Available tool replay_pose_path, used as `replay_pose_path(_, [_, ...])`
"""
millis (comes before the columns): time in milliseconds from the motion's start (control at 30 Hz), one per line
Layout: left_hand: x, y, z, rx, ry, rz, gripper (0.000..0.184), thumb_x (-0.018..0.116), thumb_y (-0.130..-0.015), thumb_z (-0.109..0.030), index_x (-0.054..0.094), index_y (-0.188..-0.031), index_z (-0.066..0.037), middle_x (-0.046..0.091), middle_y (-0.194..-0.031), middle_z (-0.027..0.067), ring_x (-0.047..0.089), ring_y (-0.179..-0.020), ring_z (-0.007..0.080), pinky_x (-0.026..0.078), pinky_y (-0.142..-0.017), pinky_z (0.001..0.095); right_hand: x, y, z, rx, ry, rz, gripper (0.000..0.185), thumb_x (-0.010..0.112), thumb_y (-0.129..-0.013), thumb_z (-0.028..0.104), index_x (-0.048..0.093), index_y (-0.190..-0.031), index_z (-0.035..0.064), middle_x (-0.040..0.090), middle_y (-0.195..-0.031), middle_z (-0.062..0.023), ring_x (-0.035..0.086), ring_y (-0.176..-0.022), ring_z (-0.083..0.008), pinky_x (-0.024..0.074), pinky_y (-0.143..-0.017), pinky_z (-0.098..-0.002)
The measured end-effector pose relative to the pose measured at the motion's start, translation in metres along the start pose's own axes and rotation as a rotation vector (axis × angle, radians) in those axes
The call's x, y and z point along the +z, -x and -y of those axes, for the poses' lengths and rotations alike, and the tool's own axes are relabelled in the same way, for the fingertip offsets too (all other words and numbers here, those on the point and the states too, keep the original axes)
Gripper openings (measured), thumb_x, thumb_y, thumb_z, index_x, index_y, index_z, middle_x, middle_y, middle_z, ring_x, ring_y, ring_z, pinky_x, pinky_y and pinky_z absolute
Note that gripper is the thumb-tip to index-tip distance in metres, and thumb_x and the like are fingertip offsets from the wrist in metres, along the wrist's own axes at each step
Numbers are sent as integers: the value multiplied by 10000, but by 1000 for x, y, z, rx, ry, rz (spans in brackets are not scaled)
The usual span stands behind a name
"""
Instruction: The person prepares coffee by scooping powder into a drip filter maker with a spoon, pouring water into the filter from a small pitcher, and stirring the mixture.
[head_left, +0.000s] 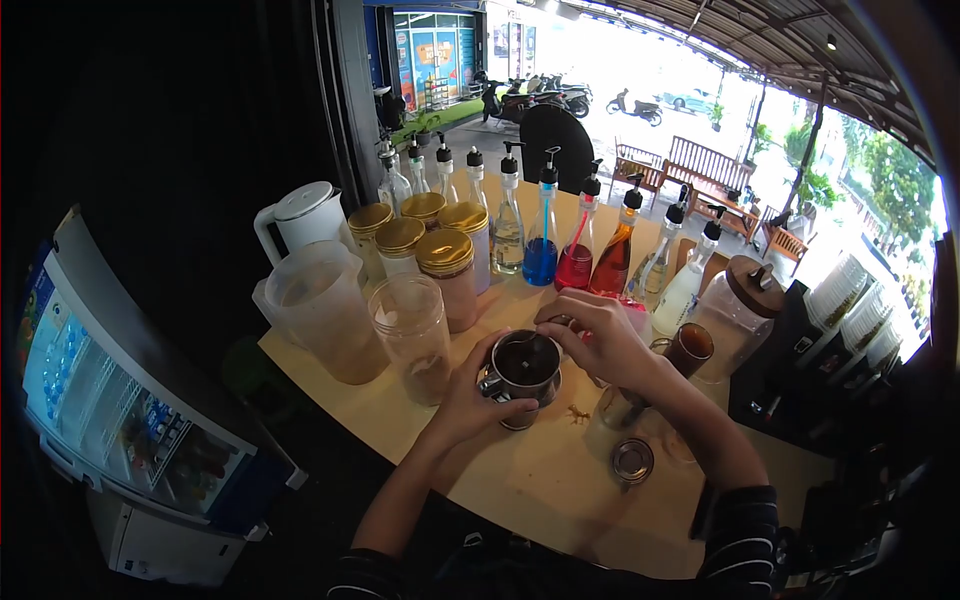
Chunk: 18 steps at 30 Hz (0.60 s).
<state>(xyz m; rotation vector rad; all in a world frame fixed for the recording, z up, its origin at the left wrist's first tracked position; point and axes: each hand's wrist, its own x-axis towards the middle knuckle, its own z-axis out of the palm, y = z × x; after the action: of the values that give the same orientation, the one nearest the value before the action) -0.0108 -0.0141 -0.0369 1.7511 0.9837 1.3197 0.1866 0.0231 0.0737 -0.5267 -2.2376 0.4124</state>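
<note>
A metal cup (518, 398) of dark liquid sits upright over the table (470, 470), the left hand's (467, 395) fingers wrapped around it. The right hand's (590, 335) fingers pinch a spoon (530, 338) dipping inside. Pump bottles (541, 235) stand beyond.

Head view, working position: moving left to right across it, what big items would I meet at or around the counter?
Drinks fridge, frosted pitcher, open clear jar, metal cup, wooden-lidded jar, stacked cups.
</note>
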Motion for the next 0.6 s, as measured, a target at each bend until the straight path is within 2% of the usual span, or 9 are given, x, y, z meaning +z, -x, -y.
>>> replay_pose_path(33, [0,0,1,6,-8,-3,973,894,-588,-271,375,-1384,-60,553,-1268,149,535,-1195,246,427,-1014,362,0,0,4,0,0,2,107,587,-897,68,618,-932,-28,621,-802,-131,647,-699,-241,503,-624,-328])
replay_pose_path(100, [0,0,-3,-20,21,19,974,896,-591,-228,361,-1386,-49,515,-1295,136,503,-1219,237,407,-1033,360,0,2,15,250,-232,-36,71,604,-871,26,645,-907,-20,632,-785,-107,655,-646,-181,521,-597,-281])
replay_pose_path(133, [-1,0,-6,-47,47,43,977,898,-594,-184,348,-1388,-37,477,-1322,122,471,-1242,228,387,-1053,357,1,4,16,249,-233,-34,71,604,-871,26,645,-907,-20,632,-785,-107,655,-646,-181,521,-597,-281])
replay_pose_path(200, [-2,0,-9,-56,50,46,977,898,-595,-190,349,-1388,-37,475,-1324,121,468,-1245,230,383,-1055,360,2,8,18,268,-311,-27,70,597,-864,4,663,-882,-13,645,-794,-96,658,-629,-150,531,-584,-263])
replay_pose_path(233, [-2,0,-10,-63,54,49,977,899,-595,-196,350,-1388,-37,474,-1327,120,466,-1248,232,380,-1057,362,0,9,19,267,-311,-24,70,597,-864,4,663,-882,-13,645,-794,-96,658,-629,-150,531,-584,-263])
replay_pose_path(300, [-2,-1,-9,-51,41,43,981,900,-593,-204,350,-1388,-37,472,-1329,119,462,-1253,233,377,-1059,364,-5,11,20,110,-11,19,71,599,-861,5,655,-900,-17,653,-834,-102,665,-660,-184,539,-622,-285])
replay_pose_path(533, [-1,0,-10,-22,61,38,992,905,-586,-228,352,-1388,-38,463,-1342,123,444,-1271,234,369,-1066,370,1,13,13,47,-66,57,77,611,-864,33,636,-908,-25,640,-825,-128,656,-738,-271,522,-647,-339])
replay_pose_path(600, [-1,0,-9,-33,50,42,992,904,-589,-230,350,-1389,-37,460,-1345,123,443,-1273,233,368,-1067,371,-2,12,16,45,37,33,77,605,-872,40,626,-907,-26,630,-825,-139,648,-732,-280,508,-636,-349])
